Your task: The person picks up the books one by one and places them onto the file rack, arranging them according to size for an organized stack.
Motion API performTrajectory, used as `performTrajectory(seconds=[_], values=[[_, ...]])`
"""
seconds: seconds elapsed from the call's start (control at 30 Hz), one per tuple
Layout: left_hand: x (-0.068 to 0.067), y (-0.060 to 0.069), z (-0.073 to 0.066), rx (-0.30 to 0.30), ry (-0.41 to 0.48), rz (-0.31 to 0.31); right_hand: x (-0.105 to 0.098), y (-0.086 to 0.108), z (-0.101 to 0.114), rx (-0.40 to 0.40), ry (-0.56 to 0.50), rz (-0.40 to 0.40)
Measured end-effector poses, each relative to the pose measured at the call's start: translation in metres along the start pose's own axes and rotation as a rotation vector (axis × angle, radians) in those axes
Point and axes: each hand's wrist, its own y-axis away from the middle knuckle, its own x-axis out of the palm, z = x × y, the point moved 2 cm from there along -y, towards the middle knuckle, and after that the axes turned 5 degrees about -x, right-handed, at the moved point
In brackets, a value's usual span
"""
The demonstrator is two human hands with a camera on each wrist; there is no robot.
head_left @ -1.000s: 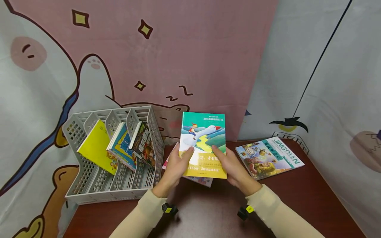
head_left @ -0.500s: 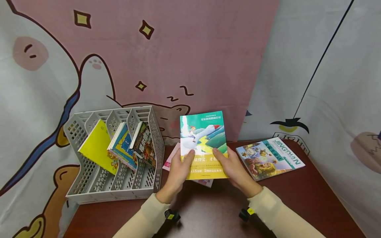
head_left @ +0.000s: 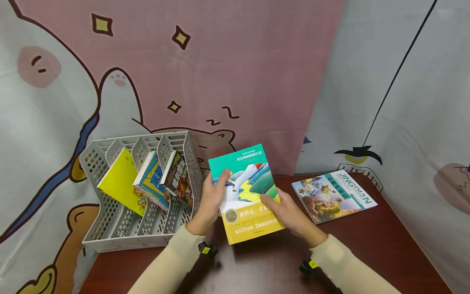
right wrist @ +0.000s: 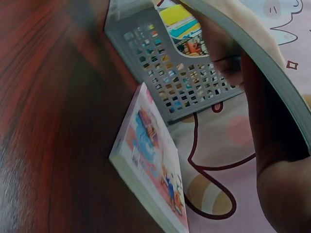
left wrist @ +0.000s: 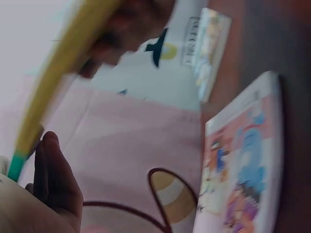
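Observation:
A paperback book (head_left: 244, 194) with a green, picture and yellow cover is held tilted above the table by both hands. My left hand (head_left: 210, 200) grips its left edge, thumb on the cover. The right hand (head_left: 293, 214) holds the lower right edge, also with the thumb on the front. In the left wrist view the book (left wrist: 53, 77) appears edge-on, with the left hand (left wrist: 53, 194) behind part of it. Another book with a pink and white cover (right wrist: 153, 150) lies on the table beneath; the held book and hands hide it in the head view.
A grey perforated divider rack (head_left: 121, 241) stands on the left of the table (head_left: 257, 269). In it lean a yellow book (head_left: 125, 183), blue-covered books (head_left: 152, 179) and a dark-covered book (head_left: 180, 179). A fairy-tale book (head_left: 332, 196) lies at the right.
The held book has tilted counterclockwise and come slightly lower and left. My left hand has slid up along its edge. The pink book on the table has become covered in the head view.

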Motion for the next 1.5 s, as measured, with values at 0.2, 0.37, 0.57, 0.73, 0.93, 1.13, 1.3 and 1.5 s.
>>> performTrajectory(seconds=[0.2,0.37,0.57,0.73,0.93,1.13,1.3,1.5], values=[[-0.011,-0.008,-0.012,-0.055,0.165,0.049,0.002,0.003,-0.004,-0.052,0.005,0.101],[-0.013,-0.004,-0.014,-0.075,0.226,0.114,0.004,0.001,-0.005,-0.065,0.043,0.117],[-0.016,0.005,-0.023,0.045,0.197,0.085,0.009,-0.003,-0.006,-0.038,0.052,0.137],[-0.020,0.013,-0.033,0.152,0.120,0.050,0.010,-0.005,-0.005,-0.036,0.120,0.161],[-0.032,0.018,-0.042,0.218,0.054,0.009,0.011,-0.010,-0.008,-0.077,0.148,0.218],[-0.051,0.019,-0.053,0.288,0.015,-0.041,0.019,-0.011,-0.017,-0.047,0.125,0.295],[-0.072,0.033,-0.066,0.333,-0.062,-0.097,0.031,-0.012,-0.021,-0.024,0.083,0.356],[-0.102,0.052,-0.082,0.334,-0.096,-0.184,0.045,-0.015,-0.028,-0.003,0.065,0.389]])
